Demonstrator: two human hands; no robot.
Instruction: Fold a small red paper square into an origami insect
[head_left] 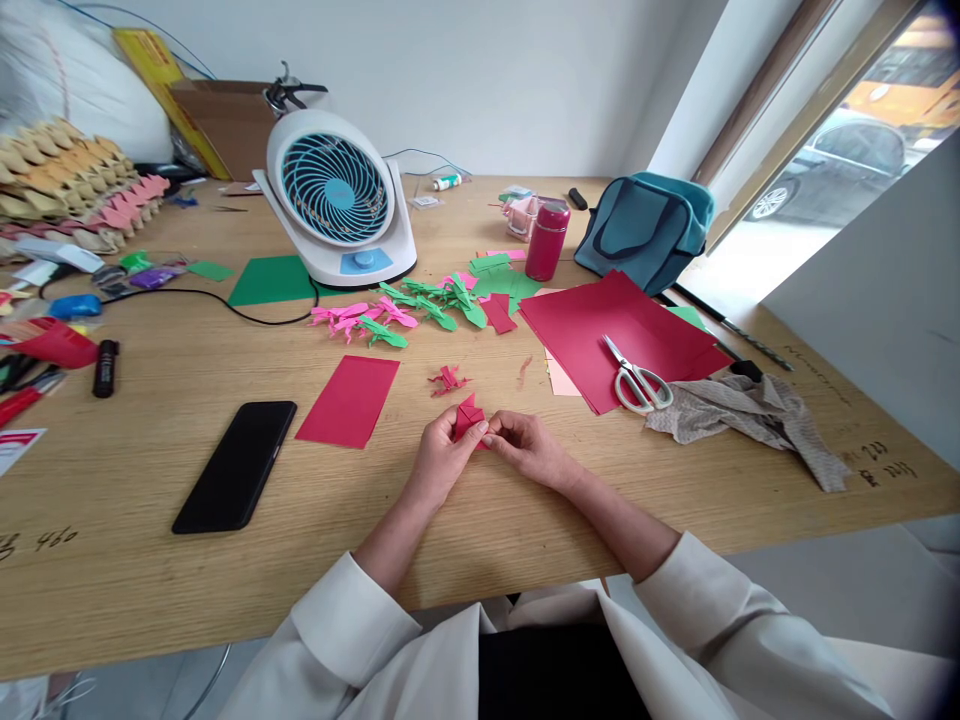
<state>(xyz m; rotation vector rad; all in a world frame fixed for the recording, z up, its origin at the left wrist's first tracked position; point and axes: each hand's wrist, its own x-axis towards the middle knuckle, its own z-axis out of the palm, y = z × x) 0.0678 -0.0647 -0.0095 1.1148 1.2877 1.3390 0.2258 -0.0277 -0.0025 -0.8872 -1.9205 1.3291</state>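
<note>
Between my two hands is a small folded red paper (469,416), its pointed tip facing away from me. My left hand (444,448) is closed on its left side, with the thumb across the front. My right hand (525,447) pinches at the lower right edge of the same paper; my fingers partly hide that edge. Just beyond lies a small red origami figure (448,380) with thin legs. To the left rests a flat red paper sheet (349,401). Farther back, several green and pink origami figures (420,303) lie in a cluster.
White-handled scissors (642,382) lie on large red sheets (600,325) at the right, beside a crumpled cloth (720,408). A black phone (235,467) lies left. A fan (337,195), red flask (548,242) and blue bag (645,230) stand at the back of the table (315,575).
</note>
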